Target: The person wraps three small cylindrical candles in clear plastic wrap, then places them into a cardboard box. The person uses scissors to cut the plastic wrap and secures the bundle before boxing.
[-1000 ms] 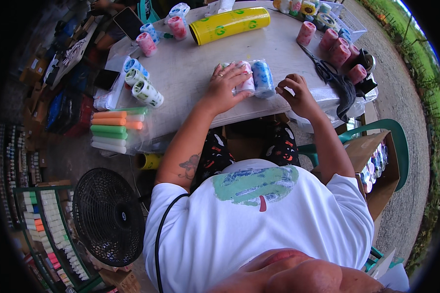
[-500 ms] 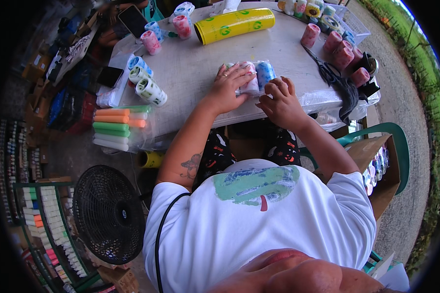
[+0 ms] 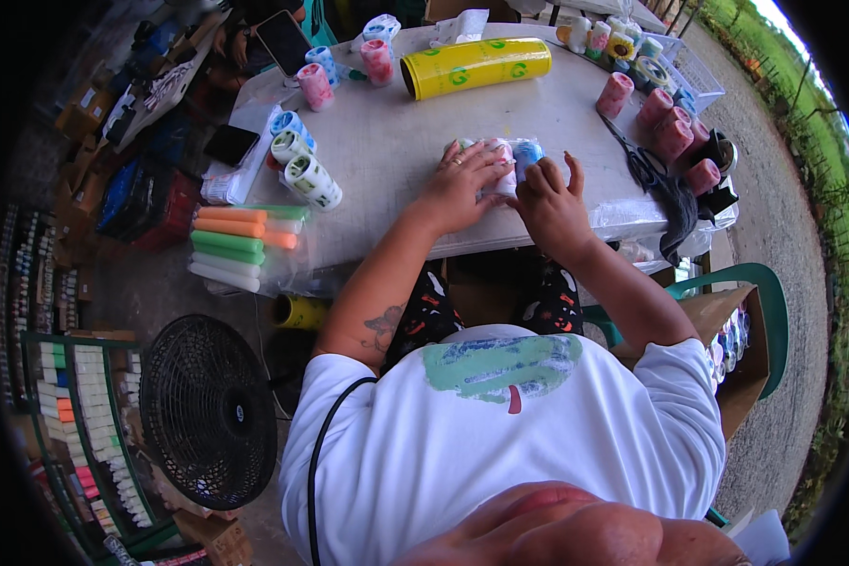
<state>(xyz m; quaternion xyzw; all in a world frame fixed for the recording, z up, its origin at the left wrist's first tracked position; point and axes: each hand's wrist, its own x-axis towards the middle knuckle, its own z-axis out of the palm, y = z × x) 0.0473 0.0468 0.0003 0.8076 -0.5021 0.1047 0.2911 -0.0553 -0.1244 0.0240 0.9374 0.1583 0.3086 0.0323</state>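
A short row of patterned rolls lies near the table's front edge; a pink-and-white roll (image 3: 506, 177) and a blue roll (image 3: 527, 151) show between my hands. Across the left part of this row rests my left hand (image 3: 457, 189), fingers stretched out and spread on top, with the thumb on the near side. My right hand (image 3: 552, 203) is at the row's right end against the blue roll. Its fingers are curled in, with one finger lifted. Whatever they pinch is hidden behind the knuckles.
A yellow film roll (image 3: 476, 68) lies at the back. Black scissors (image 3: 643, 165) and pink rolls (image 3: 672, 137) are on the right. Green-patterned rolls (image 3: 313, 181), bagged coloured tubes (image 3: 231, 229) and a dark phone (image 3: 231, 144) sit left. A black fan (image 3: 209, 412) stands beside me.
My right hand has shifted a little over the blue roll, covering more of it, and one finger now sticks up. My left hand stays on the row. The whole view has shifted slightly.
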